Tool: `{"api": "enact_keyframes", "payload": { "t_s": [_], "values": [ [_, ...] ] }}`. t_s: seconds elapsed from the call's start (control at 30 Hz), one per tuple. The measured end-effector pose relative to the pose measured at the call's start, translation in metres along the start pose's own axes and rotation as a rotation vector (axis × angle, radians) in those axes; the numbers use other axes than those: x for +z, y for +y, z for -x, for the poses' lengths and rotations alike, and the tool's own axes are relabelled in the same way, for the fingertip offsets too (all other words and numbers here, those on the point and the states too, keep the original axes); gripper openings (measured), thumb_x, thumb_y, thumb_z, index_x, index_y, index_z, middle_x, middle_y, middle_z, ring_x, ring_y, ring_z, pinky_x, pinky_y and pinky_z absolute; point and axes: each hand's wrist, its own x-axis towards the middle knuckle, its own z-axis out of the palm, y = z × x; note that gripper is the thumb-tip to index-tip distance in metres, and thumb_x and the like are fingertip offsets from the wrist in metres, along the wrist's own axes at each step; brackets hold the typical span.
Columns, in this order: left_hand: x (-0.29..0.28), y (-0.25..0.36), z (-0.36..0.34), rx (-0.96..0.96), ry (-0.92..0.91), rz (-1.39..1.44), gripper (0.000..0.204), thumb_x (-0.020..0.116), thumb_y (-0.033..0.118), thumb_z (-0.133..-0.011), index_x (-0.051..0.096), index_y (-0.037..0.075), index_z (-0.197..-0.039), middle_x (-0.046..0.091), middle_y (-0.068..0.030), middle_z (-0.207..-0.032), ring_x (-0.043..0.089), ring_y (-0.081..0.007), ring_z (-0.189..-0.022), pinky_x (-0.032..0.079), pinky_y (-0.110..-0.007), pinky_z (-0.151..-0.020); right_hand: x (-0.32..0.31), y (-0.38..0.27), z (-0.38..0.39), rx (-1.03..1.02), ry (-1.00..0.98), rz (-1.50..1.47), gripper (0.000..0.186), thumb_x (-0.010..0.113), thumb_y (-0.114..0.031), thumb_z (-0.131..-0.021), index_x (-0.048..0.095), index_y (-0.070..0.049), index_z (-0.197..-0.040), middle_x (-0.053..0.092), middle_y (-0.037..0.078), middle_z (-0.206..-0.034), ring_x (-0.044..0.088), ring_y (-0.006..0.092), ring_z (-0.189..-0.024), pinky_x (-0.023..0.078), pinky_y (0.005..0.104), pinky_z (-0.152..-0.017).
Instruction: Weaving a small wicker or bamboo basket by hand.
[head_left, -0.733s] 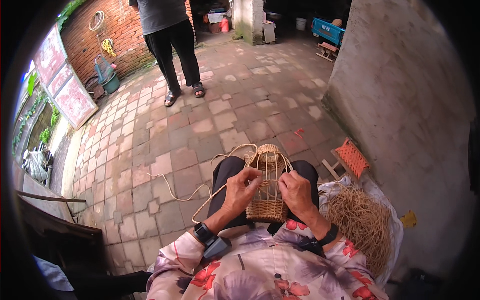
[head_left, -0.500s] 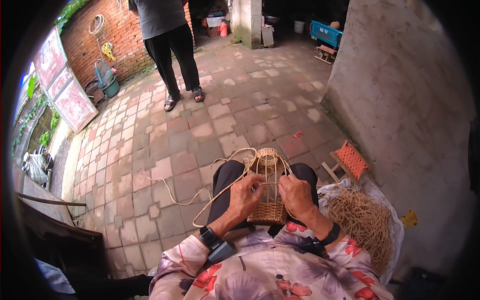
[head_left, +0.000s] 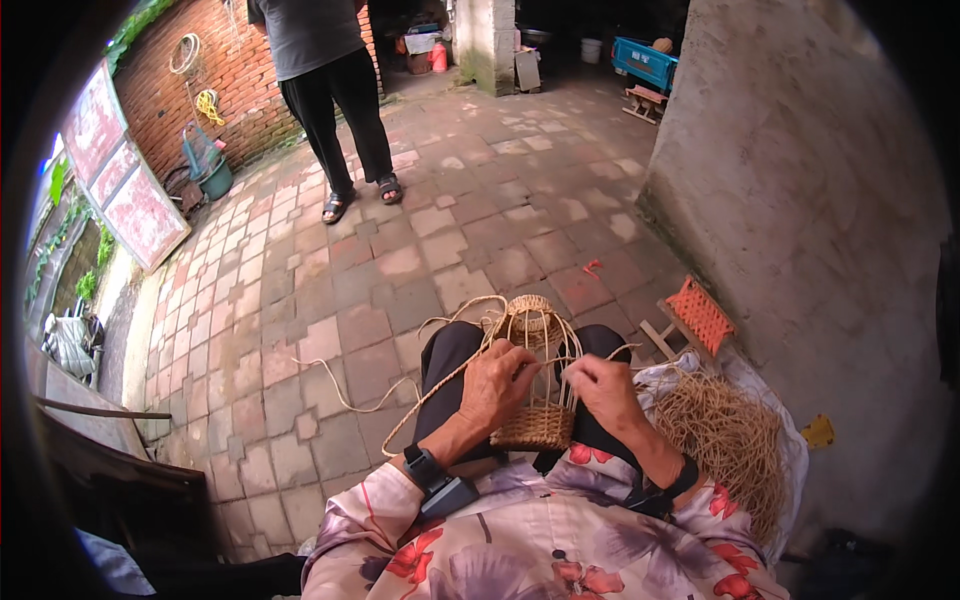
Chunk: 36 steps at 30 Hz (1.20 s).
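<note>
A partly woven straw basket (head_left: pixel 533 428) rests between my knees, with bare upright strands between its woven near part and its woven far end. My left hand (head_left: pixel 495 385) is closed at the basket's left side, pinching a thin straw cord against the strands. On the right side, my right hand (head_left: pixel 607 395) has its thumb and fingers pinched together on the cord, whose loose end sticks out past the right knee. A long twisted straw rope (head_left: pixel 440 395) loops from the basket around my left knee. The fingertips are partly hidden.
A pile of straw cord (head_left: pixel 715 440) lies on a white sack at my right, beside a small stool with an orange woven seat (head_left: pixel 700 315). A person (head_left: pixel 335 100) stands ahead on the paving (head_left: pixel 420 265). A plastered wall (head_left: pixel 800 200) rises at right.
My right hand has moved a little right and outward from the strands, and a cord end now shows beyond it. My left hand stays at the basket's left side. The view has shifted slightly.
</note>
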Motion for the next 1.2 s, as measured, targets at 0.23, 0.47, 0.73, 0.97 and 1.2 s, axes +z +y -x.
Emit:
{"api": "enact_keyframes", "payload": {
  "t_s": [0.23,0.47,0.73,0.97,1.2],
  "values": [
    [0.001,0.001,-0.001,-0.004,-0.011,0.045,0.008,0.070,0.011,-0.078,0.068,0.005,-0.082,0.058,-0.0099,-0.075,0.061,-0.0256,-0.067,0.048,-0.035,-0.059,0.012,0.013,-0.028,0.473,-0.028,-1.016,0.032,0.061,-0.019,-0.091,0.053,0.002,-0.114,0.064,0.007,-0.076,0.055,0.0064,-0.051,0.040,0.0190,-0.040],
    [0.002,0.002,-0.006,0.013,-0.048,-0.012,0.009,0.068,0.010,-0.076,0.068,0.005,-0.083,0.059,-0.0109,-0.077,0.062,-0.0276,-0.069,0.049,-0.037,-0.061,0.022,0.004,-0.055,0.068,-0.097,-0.070,0.014,0.065,-0.013,-0.082,0.063,-0.003,-0.092,0.065,0.009,-0.073,0.063,0.0184,-0.061,0.047,0.0286,-0.052],
    [-0.002,0.000,-0.003,0.029,-0.067,0.025,0.009,0.065,0.008,-0.077,0.067,0.005,-0.085,0.060,-0.0112,-0.081,0.062,-0.0283,-0.070,0.049,-0.037,-0.062,0.036,0.004,-0.045,0.059,-0.011,0.008,0.016,0.064,-0.004,-0.076,0.059,-0.005,-0.091,0.065,0.014,-0.071,0.066,0.0287,-0.068,0.049,0.0381,-0.061],
    [-0.009,-0.003,-0.003,-0.008,-0.126,0.132,0.012,0.061,0.004,-0.075,0.065,0.005,-0.086,0.059,-0.0122,-0.079,0.061,-0.0309,-0.071,0.049,-0.038,-0.064,0.028,0.011,-0.015,0.234,0.098,-0.678,0.031,0.061,-0.004,-0.083,0.050,-0.006,-0.112,0.060,0.003,-0.075,0.056,0.0089,-0.058,0.043,0.0229,-0.050],
    [-0.014,-0.011,0.006,-0.178,-0.007,0.309,0.011,0.061,0.004,-0.082,0.064,0.000,-0.092,0.061,-0.0096,-0.083,0.060,-0.0187,-0.071,0.048,-0.030,-0.066,-0.024,-0.007,-0.007,0.109,0.113,-0.839,0.040,0.052,-0.023,-0.098,0.043,-0.003,-0.131,0.058,0.000,-0.080,0.045,0.0039,-0.066,0.038,0.0168,-0.060]
  ]
}}
